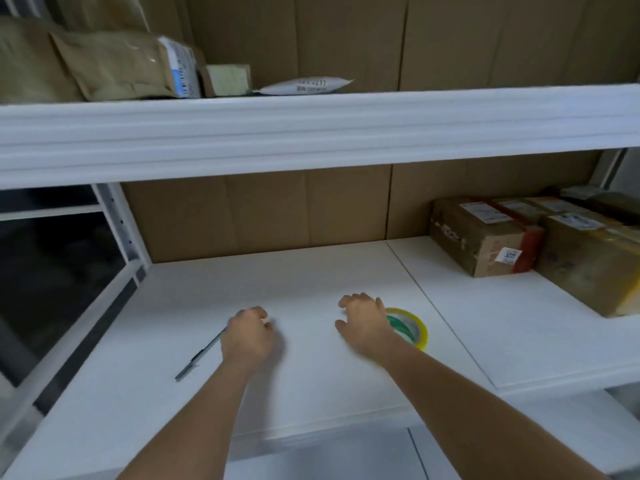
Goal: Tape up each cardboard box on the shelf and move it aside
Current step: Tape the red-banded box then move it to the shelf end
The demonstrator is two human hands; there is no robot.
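Cardboard boxes [485, 233], taped and labelled, stand grouped at the far right of the lower shelf [311, 271], against the cardboard backing and well apart from both hands. At the left of that shelf a pen [201, 353] lies diagonally, its upper end just beside the left hand [247, 337]. The left hand hovers low over the shelf surface, palm down, forearm reaching in from below; its fingers are curled under, and whether this grip pinches anything cannot be told, as the fingertips are blurred. The right hand [363, 323] is to its right, palm down, fingers loosely bent and slightly spread, holding nothing. It is held over the left edge of a roll of tape [410, 327] with a yellow rim and green core, which lies flat on the shelf; contact between hand and roll cannot be confirmed. On the upper shelf [311, 129], at left, brown padded mailers [104, 64] lean together, with a small box [228, 79] and a flat white parcel [308, 86] to their right.
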